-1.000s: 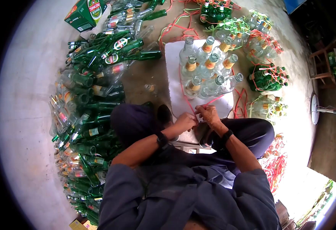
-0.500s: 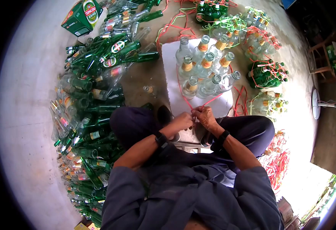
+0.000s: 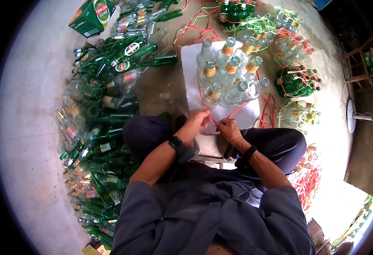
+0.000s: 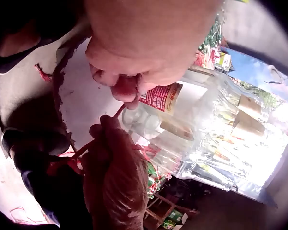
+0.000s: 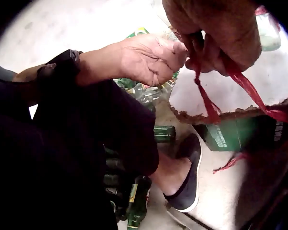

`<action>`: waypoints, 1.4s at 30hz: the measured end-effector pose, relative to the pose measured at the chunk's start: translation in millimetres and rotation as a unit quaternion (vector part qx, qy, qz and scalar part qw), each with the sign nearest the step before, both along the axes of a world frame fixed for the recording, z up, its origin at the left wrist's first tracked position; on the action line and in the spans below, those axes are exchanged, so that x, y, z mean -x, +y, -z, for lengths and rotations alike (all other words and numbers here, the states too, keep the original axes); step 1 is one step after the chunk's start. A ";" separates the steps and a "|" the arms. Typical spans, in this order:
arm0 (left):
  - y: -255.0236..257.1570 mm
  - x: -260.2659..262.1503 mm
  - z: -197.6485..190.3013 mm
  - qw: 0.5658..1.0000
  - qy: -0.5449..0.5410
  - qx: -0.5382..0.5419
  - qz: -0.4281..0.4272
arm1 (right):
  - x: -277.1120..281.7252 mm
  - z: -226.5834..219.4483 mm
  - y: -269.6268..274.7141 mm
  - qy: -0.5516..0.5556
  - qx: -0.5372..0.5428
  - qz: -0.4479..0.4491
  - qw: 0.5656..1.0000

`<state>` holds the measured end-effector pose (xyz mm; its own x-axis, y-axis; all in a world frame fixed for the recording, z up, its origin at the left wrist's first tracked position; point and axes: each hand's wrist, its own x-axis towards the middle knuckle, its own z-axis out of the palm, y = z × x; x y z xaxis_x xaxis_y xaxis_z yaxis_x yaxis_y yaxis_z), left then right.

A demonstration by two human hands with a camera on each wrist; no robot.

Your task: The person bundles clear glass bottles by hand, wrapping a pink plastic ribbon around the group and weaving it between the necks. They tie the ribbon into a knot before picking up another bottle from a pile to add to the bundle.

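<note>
Several clear glass bottles (image 3: 231, 70) with orange neck labels stand grouped upright on a white board (image 3: 190, 80). Red plastic twine (image 3: 200, 91) runs round the group and comes together at the near side. My left hand (image 3: 198, 120) pinches the twine between thumb and fingers, just short of the nearest bottles. Beside it, my right hand (image 3: 231, 131) grips the twine a little nearer my body. In the right wrist view, loose ends of red twine (image 5: 209, 98) hang below the right hand (image 5: 218, 36). The left wrist view shows a stretch of twine (image 4: 119, 111) between both hands.
Green and clear bottles (image 3: 105, 114) lie heaped along the left wall. Tied bundles of bottles (image 3: 297, 83) stand at the right. A green carton (image 3: 92, 18) sits far left. Red twine (image 3: 307, 182) is piled by my right knee, and a fan (image 3: 350, 114) stands beyond.
My left hand has moved forward, away from my body and toward the bottles, along the twine. The right hand stays in nearly the same place, holding the twine throughout.
</note>
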<state>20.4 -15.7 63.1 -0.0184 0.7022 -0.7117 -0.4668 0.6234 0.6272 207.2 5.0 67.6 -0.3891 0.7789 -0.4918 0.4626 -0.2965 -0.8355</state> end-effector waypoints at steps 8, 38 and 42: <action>-12.5 -9.6 -14.6 0.987 0.096 -0.109 0.067 | 4.0 -25.1 -9.4 -0.151 -0.195 0.040 0.968; -5.2 -15.1 -25.2 0.993 -0.032 -0.113 0.015 | 11.7 -49.4 -23.4 0.031 0.156 -0.004 0.987; -2.0 -15.2 -17.4 0.990 -0.125 -0.041 -0.043 | 13.0 -81.9 -26.0 0.211 0.220 0.053 0.951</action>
